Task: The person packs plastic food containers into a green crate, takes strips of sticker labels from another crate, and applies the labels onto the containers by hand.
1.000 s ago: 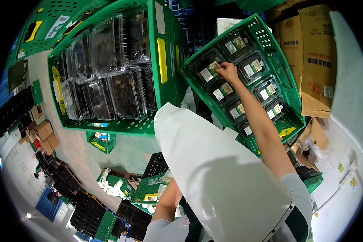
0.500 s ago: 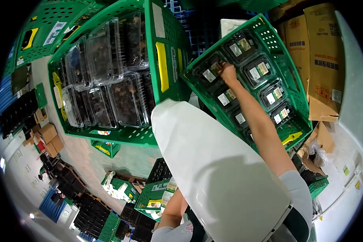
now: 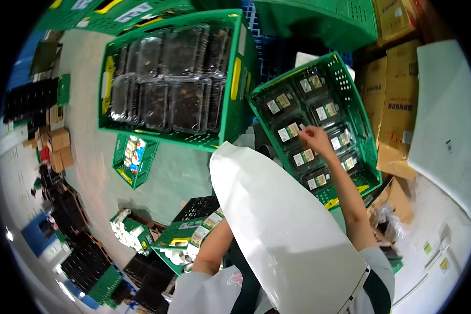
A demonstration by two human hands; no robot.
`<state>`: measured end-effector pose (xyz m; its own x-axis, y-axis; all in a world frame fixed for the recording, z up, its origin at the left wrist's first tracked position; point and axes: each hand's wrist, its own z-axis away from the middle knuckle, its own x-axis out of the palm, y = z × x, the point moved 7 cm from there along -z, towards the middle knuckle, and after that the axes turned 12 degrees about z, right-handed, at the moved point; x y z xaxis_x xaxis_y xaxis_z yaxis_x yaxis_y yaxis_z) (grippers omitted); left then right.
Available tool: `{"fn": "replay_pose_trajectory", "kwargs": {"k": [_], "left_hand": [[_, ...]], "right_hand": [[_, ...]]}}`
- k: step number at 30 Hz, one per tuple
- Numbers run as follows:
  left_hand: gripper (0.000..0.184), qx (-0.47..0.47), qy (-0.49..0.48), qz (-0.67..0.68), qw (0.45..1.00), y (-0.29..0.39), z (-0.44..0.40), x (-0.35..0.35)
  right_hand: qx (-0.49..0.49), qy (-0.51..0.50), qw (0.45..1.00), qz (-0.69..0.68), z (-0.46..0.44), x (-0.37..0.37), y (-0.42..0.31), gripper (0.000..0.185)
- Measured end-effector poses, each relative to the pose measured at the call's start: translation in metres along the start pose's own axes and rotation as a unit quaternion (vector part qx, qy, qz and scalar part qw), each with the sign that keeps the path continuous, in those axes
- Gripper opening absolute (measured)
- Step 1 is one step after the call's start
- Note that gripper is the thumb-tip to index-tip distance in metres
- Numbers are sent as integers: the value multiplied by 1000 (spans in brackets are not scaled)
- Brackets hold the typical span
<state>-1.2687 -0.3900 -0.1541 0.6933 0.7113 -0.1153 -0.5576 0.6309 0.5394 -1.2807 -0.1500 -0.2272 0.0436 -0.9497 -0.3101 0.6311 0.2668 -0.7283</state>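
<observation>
My right hand is over a green crate on the right, its fingers drawn together beside the label of a dark clear-lidded box. Whether anything is between those fingertips is too small to tell. Several labelled boxes lie in two rows in this crate. A larger green crate at the upper left holds clear plastic boxes of dark contents without visible labels. The left forearm reaches down behind a large white sheet-like surface, which hides my left hand.
A small green crate with packets stands on the floor. Another green crate with label rolls is by the left forearm. Cardboard boxes stand at the right, above an open carton with plastic wrap. Green crates line the top.
My right hand has moved from the upper-left labelled box to near the one below it. The upper-left box's label is now uncovered. The whole view has shifted.
</observation>
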Motion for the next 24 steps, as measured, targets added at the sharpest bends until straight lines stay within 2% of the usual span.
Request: {"fn": "replay_pose_trajectory", "kwargs": {"k": [2,3,5,7,8,9,11,12,13,15,21,24], "left_hand": [[26,-28,62,75,995,10,9,-7],[25,6,81,158,984,21,20,-9],[21,166,48,349,921,56,45,-8],[19,138,26,267,953,69,42,-12],[18,196,42,251,947,88,56,-21],[17,150,31,241,958,93,63,-26],[17,163,-11,292,942,114,83,-37],[18,204,-4,286,936,118,83,-46],[20,244,3,282,928,125,84,-58],[22,246,0,306,920,130,84,-85],[14,261,125,320,902,134,63,-212],[18,247,155,361,886,137,64,-278]], "right_hand": [[-39,-55,995,-73,43,1,-36,26],[-18,-84,989,-116,65,0,-57,25],[-22,-105,987,-120,97,-2,-87,23],[-42,-131,982,-128,117,-1,-108,25],[-50,-142,980,-132,124,2,-119,26],[-53,-145,980,-128,129,9,-126,26],[-191,-56,980,-11,133,13,-156,26],[-215,-35,975,46,132,18,-167,25],[-217,-35,974,51,128,22,-179,25],[-184,-83,979,-31,115,36,-203,23],[-263,4,958,112,64,77,-339,26],[-233,-87,963,102,14,130,-375,26]]}}
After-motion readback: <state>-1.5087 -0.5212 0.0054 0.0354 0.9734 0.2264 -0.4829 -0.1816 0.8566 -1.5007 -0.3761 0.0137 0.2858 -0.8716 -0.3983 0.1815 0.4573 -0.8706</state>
